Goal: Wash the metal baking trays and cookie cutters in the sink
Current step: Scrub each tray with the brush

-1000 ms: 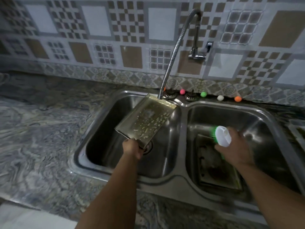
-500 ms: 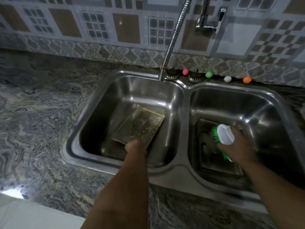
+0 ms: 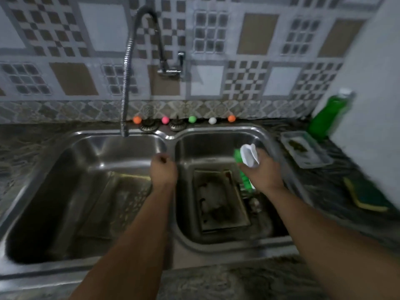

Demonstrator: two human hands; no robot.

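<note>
In the left basin of the steel double sink (image 3: 168, 252) a metal baking tray (image 3: 121, 204) lies flat on the bottom, its dull surface speckled with pale spots. A second tray (image 3: 218, 202), dark with burnt-looking patches, lies in the right basin. The left hand (image 3: 163, 168) hovers over the divider between the basins, fingers curled in and holding nothing. The right hand (image 3: 263, 169) hangs over the right basin, its fingers wrapped round a green-bristled scrubbing brush (image 3: 246, 161) with a white handle. A green bottle (image 3: 329, 114) and a sponge (image 3: 365, 194) stand on the counter (image 3: 324, 191) to the right
</note>
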